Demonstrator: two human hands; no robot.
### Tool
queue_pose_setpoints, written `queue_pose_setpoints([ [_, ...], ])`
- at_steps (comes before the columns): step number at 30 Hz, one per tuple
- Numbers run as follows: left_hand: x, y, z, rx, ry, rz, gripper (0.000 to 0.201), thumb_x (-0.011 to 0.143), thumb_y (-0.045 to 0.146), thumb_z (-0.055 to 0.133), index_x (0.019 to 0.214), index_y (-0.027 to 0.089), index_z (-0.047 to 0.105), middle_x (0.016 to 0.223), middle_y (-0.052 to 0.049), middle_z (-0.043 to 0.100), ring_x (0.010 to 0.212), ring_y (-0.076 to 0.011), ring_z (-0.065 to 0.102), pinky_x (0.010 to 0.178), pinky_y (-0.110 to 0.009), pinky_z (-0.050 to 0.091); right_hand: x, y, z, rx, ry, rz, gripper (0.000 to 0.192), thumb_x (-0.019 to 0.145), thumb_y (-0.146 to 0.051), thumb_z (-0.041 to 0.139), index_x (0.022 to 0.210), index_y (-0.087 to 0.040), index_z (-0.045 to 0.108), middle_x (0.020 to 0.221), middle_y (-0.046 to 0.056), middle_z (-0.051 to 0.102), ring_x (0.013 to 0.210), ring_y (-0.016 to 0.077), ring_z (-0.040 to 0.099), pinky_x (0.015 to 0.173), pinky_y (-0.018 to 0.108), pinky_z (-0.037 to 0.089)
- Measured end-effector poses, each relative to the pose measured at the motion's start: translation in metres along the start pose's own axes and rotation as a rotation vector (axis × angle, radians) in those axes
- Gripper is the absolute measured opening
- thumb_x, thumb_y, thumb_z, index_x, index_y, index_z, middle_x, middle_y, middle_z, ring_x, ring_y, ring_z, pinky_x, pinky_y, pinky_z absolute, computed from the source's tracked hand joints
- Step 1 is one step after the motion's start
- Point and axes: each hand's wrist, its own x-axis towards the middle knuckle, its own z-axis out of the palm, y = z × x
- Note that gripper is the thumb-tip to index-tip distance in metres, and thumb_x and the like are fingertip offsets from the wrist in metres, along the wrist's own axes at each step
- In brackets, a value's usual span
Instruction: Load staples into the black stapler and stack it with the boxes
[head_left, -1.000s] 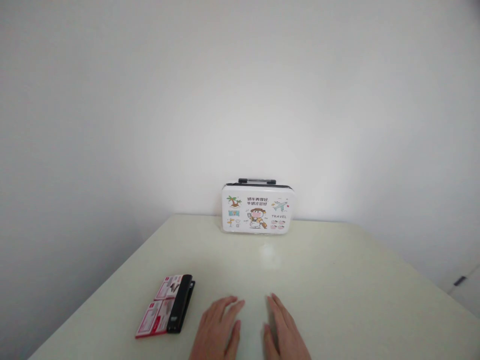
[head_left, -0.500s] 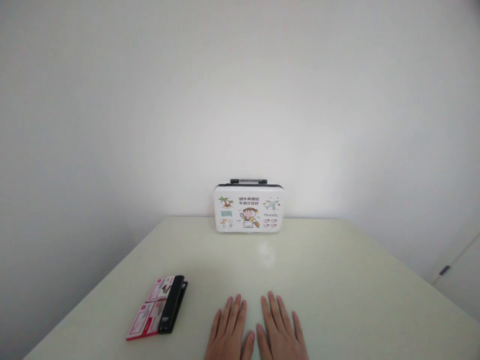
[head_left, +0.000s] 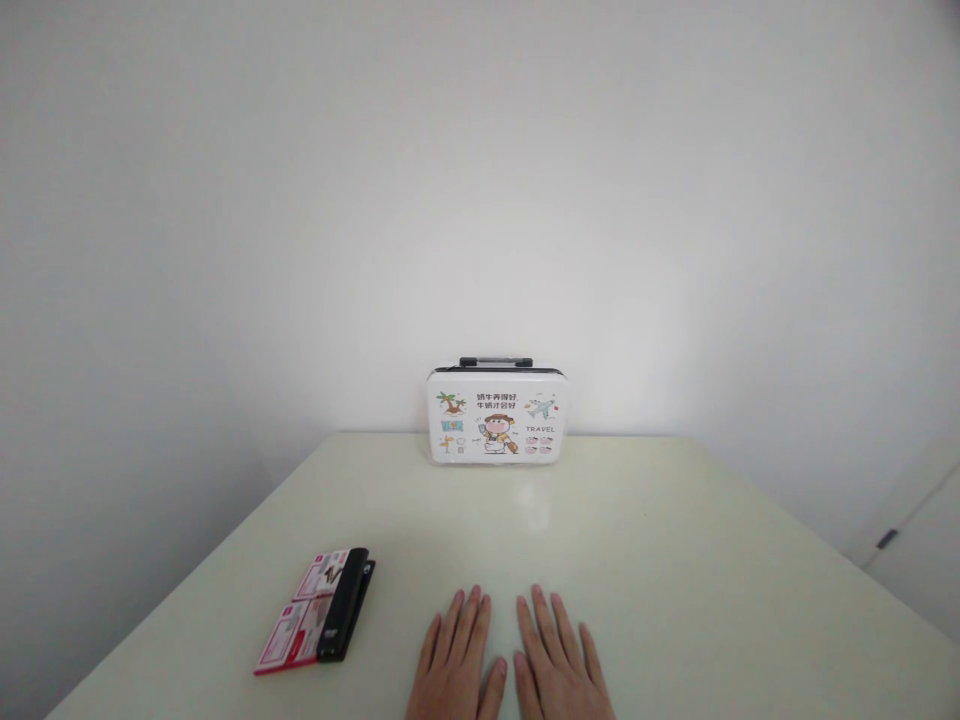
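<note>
My left hand [head_left: 455, 660] lies flat on the pale table [head_left: 645, 560] at the near edge of the view, fingers stretched out and holding nothing. Beside it, my right hand [head_left: 559, 662] rests palm down in the same way, with a narrow gap between the thumbs. To the left of my left hand is a black stapler [head_left: 347, 605], lying against or partly over two pink-and-white printed boxes [head_left: 298, 625]; how they overlap I cannot tell. Neither hand touches them.
A white carry case [head_left: 496, 415] with cartoon prints, a black zip edge and a handle stands upright at the table's far edge, against the white wall [head_left: 495, 200]. On the right, a small dark fitting [head_left: 887, 540] sits on a white surface beyond the table.
Both hands stay flat in the same place. Only a very slight shift of the whole view shows.
</note>
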Motion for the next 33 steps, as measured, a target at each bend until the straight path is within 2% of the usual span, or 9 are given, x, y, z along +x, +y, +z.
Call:
queue_pose_setpoints([
  [6,-0.0001,0.0008,-0.0012,0.044,0.050,0.030,0.062,0.104,0.047,0.042,0.160,0.034,0.019,0.163,0.001,0.030,0.145,-0.0260,0.043,0.114,-0.042,0.043,-0.0010,0.0014,0.0010,-0.125,0.001,-0.042,0.055,0.097,-0.044,0.043,0.151,-0.032,0.045,0.160,-0.001,0.031,0.146,0.0335,0.040,0.117,0.061,0.035],
  [12,0.0000,0.0022,-0.0022,0.039,0.071,0.023,0.070,0.104,0.046,0.041,0.161,0.028,0.005,0.163,0.000,0.030,0.145,-0.0257,0.043,0.113,-0.043,0.043,-0.0013,0.0010,0.0012,-0.148,0.000,-0.030,0.055,0.096,-0.043,0.041,0.151,-0.032,0.045,0.160,-0.001,0.032,0.146,0.0328,0.040,0.117,0.060,0.034],
  [17,-0.0003,0.0029,-0.0026,0.071,0.099,0.047,0.067,0.103,0.045,0.043,0.161,0.031,0.012,0.162,0.000,0.032,0.144,-0.0265,0.045,0.111,-0.043,0.045,-0.0017,0.0016,0.0006,-0.138,0.012,-0.042,0.055,0.097,-0.045,0.041,0.150,-0.033,0.046,0.160,-0.001,0.032,0.146,0.0332,0.039,0.118,0.060,0.033],
  [26,-0.0012,0.0016,-0.0018,0.103,0.072,0.044,0.063,0.104,0.047,0.040,0.161,0.029,0.017,0.163,0.000,0.028,0.145,-0.0266,0.044,0.111,-0.045,0.045,-0.0025,0.0003,0.0017,-0.162,0.030,-0.053,0.055,0.096,-0.044,0.042,0.149,-0.031,0.047,0.159,0.000,0.033,0.145,0.0334,0.041,0.117,0.060,0.035],
  [29,-0.0018,0.0016,-0.0004,0.082,0.094,0.036,0.066,0.103,0.046,0.042,0.161,0.027,0.016,0.163,-0.001,0.031,0.145,-0.0258,0.044,0.111,-0.042,0.044,-0.0030,0.0002,0.0029,-0.146,0.050,-0.056,0.055,0.096,-0.044,0.042,0.149,-0.032,0.049,0.159,0.001,0.035,0.145,0.0345,0.041,0.117,0.060,0.034],
  [33,-0.0007,0.0012,-0.0011,0.090,0.126,0.060,0.064,0.103,0.046,0.044,0.160,0.032,0.020,0.161,0.000,0.036,0.143,-0.0246,0.046,0.110,-0.040,0.044,-0.0030,0.0006,0.0030,-0.136,0.052,-0.049,0.055,0.095,-0.042,0.041,0.148,-0.032,0.051,0.158,0.001,0.036,0.145,0.0347,0.041,0.117,0.061,0.034],
])
